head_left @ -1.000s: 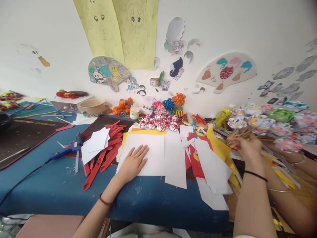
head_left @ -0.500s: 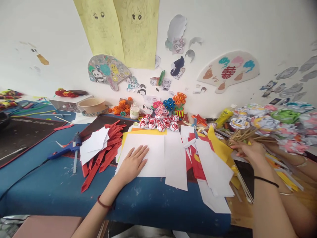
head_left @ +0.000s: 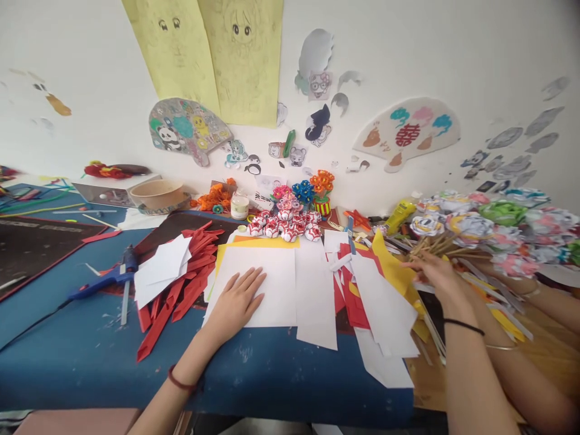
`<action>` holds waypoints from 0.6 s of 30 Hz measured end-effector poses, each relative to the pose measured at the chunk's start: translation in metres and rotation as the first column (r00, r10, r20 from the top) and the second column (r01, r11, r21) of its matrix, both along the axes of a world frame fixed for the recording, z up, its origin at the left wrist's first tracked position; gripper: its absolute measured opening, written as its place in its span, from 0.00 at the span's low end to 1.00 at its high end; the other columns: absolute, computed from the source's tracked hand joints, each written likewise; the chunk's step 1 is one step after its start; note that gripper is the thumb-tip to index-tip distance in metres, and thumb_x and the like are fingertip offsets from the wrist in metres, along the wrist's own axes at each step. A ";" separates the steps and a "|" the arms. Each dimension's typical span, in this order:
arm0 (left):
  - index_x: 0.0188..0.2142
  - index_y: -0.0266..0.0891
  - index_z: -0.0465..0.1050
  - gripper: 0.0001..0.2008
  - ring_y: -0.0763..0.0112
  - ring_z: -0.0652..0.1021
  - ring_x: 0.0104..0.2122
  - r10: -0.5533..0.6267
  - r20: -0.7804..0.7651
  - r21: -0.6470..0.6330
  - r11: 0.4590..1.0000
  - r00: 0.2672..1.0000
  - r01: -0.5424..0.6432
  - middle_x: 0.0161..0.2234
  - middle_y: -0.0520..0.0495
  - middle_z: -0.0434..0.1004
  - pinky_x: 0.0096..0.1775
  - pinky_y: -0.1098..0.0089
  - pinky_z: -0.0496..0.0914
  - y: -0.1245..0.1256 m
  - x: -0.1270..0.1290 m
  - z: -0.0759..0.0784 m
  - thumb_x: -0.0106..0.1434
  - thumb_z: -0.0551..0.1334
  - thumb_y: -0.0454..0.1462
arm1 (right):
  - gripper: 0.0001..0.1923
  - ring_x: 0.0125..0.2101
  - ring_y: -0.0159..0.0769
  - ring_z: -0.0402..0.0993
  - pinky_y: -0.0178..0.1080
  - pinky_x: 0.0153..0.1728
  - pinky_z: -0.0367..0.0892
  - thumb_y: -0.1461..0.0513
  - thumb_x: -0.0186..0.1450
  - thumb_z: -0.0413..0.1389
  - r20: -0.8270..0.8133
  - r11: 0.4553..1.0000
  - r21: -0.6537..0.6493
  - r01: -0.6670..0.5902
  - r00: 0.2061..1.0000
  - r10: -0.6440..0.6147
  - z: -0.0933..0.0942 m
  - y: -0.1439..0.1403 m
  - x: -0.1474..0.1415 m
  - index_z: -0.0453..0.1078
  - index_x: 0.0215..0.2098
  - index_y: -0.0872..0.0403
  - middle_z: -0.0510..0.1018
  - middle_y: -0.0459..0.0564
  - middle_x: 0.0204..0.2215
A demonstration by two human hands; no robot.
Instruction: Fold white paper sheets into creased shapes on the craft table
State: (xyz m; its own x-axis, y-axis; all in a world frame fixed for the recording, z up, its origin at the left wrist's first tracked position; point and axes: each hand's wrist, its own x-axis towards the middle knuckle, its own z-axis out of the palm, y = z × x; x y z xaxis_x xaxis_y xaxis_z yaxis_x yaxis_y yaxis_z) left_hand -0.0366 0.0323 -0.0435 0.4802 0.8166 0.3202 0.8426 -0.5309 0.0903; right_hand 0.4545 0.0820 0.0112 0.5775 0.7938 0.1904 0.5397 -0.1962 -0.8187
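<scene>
Okay, nearest to me the left hand [head_left: 239,302] is lying palm-down on the white sheet [head_left: 274,293], fingers straight and slightly parted, thumb standing off, pinching nothing. Red strips [head_left: 200,264] are lying off to its left. Over on the other side, the right hand [head_left: 437,275] is reaching at the stems [head_left: 435,243], and that's the relation I'm marking: stems are sitting right at its fingertips and just beyond, long axis running roughly left to right, loose ends pointing left, paper flowers [head_left: 473,226] crowding the right end. Right is clearly the nearer hand; left is staying well apart. Right fingers are stretching leftward; I can't tell whether they're pinching stems or only touching. A co-worker's arm [head_left: 521,368] is running beside the right forearm. Farther back, red-and-white pieces [head_left: 285,228] are sitting in a cluster above the sheet.

Versus half a second ago: right wrist is coming back left relative to the stems, my view is shifting slightly, and the left hand is keeping its spot.
</scene>
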 end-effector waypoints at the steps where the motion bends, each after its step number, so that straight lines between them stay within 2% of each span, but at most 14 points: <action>1: 0.63 0.45 0.56 0.24 0.61 0.61 0.61 0.022 0.011 0.002 1.000 1.000 -0.022 0.63 0.46 0.59 0.59 0.58 0.56 -0.001 0.001 0.001 0.70 0.47 0.46 | 0.20 0.11 0.35 0.65 0.39 0.14 0.62 0.62 0.55 0.54 -0.109 0.992 -0.068 -0.107 0.989 0.100 -0.003 -0.003 -0.009 0.72 0.45 0.56 0.80 0.60 0.25; 2: 0.62 0.44 0.58 0.24 0.59 0.63 0.60 0.049 0.023 0.002 0.999 0.999 -0.049 0.62 0.45 0.61 0.58 0.57 0.58 -0.002 0.001 0.002 0.69 0.48 0.47 | 0.21 0.11 0.35 0.65 0.40 0.15 0.63 0.62 0.54 0.52 -0.167 0.969 -0.113 -0.221 0.965 0.201 -0.005 -0.006 -0.021 0.73 0.46 0.54 0.81 0.58 0.28; 4: 0.59 0.43 0.62 0.23 0.56 0.67 0.56 0.121 0.047 -0.004 0.993 0.992 -0.121 0.58 0.42 0.66 0.53 0.57 0.63 -0.003 0.004 0.005 0.67 0.52 0.47 | 0.20 0.12 0.35 0.66 0.41 0.17 0.66 0.64 0.53 0.50 -0.191 0.929 -0.136 -0.344 0.929 0.316 -0.010 -0.013 -0.053 0.76 0.41 0.52 0.81 0.55 0.29; 6: 0.57 0.42 0.64 0.23 0.54 0.70 0.52 0.196 0.076 -0.021 0.981 0.978 -0.195 0.53 0.41 0.70 0.49 0.56 0.65 -0.001 0.008 0.007 0.65 0.55 0.46 | 0.22 0.16 0.36 0.70 0.41 0.21 0.68 0.65 0.53 0.48 -0.157 0.835 -0.123 -0.536 0.842 0.516 -0.013 -0.019 -0.091 0.76 0.43 0.53 0.81 0.55 0.31; 8: 0.55 0.40 0.64 0.23 0.55 0.72 0.47 0.244 0.126 -0.065 0.969 0.962 -0.237 0.48 0.41 0.73 0.46 0.58 0.67 0.003 0.012 0.009 0.62 0.59 0.44 | 0.23 0.17 0.35 0.70 0.39 0.22 0.68 0.67 0.52 0.49 -0.162 0.778 -0.134 -0.614 0.788 0.594 -0.016 -0.023 -0.130 0.77 0.43 0.54 0.81 0.52 0.30; 11: 0.51 0.38 0.67 0.22 0.59 0.74 0.39 0.280 0.227 -0.213 0.949 0.933 -0.233 0.37 0.44 0.75 0.40 0.63 0.68 0.014 0.016 0.012 0.58 0.62 0.41 | 0.24 0.21 0.33 0.72 0.37 0.26 0.68 0.68 0.54 0.47 -0.056 0.676 -0.144 -0.723 0.688 0.724 -0.023 -0.024 -0.179 0.76 0.45 0.52 0.81 0.48 0.30; 13: 0.42 0.39 0.71 0.14 0.63 0.74 0.32 0.300 0.250 -0.345 0.916 0.921 -0.205 0.31 0.48 0.74 0.34 0.67 0.65 0.020 0.016 0.017 0.56 0.62 0.40 | 0.23 0.25 0.33 0.72 0.37 0.31 0.69 0.68 0.56 0.47 0.014 0.671 -0.120 -0.732 0.674 0.739 -0.028 -0.022 -0.203 0.76 0.44 0.52 0.80 0.47 0.30; 15: 0.30 0.40 0.72 0.06 0.68 0.71 0.26 0.274 0.251 -0.448 0.883 0.928 -0.139 0.24 0.52 0.71 0.28 0.70 0.60 0.024 0.015 0.026 0.56 0.61 0.40 | 0.21 0.28 0.35 0.73 0.38 0.34 0.69 0.67 0.57 0.48 0.056 0.697 -0.088 -0.712 0.695 0.717 -0.033 -0.019 -0.221 0.76 0.44 0.51 0.80 0.47 0.30; 18: 0.22 0.39 0.68 0.12 0.73 0.66 0.22 0.217 0.352 -0.487 0.873 0.910 -0.020 0.19 0.54 0.64 0.26 0.72 0.55 0.025 0.012 0.040 0.57 0.59 0.42 | 0.20 0.33 0.38 0.74 0.42 0.38 0.70 0.62 0.61 0.50 -0.030 0.730 0.017 -0.683 0.729 0.684 -0.034 -0.016 -0.238 0.70 0.51 0.52 0.78 0.50 0.35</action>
State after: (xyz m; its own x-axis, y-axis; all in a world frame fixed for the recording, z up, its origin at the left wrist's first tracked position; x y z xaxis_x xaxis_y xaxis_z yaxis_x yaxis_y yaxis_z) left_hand -0.0248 0.0571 -0.0032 0.2889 0.9570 0.0277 0.7404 -0.2416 0.6272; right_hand 0.2168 0.0661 -0.0226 -0.1150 0.9756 0.1869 0.5003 0.2194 -0.8376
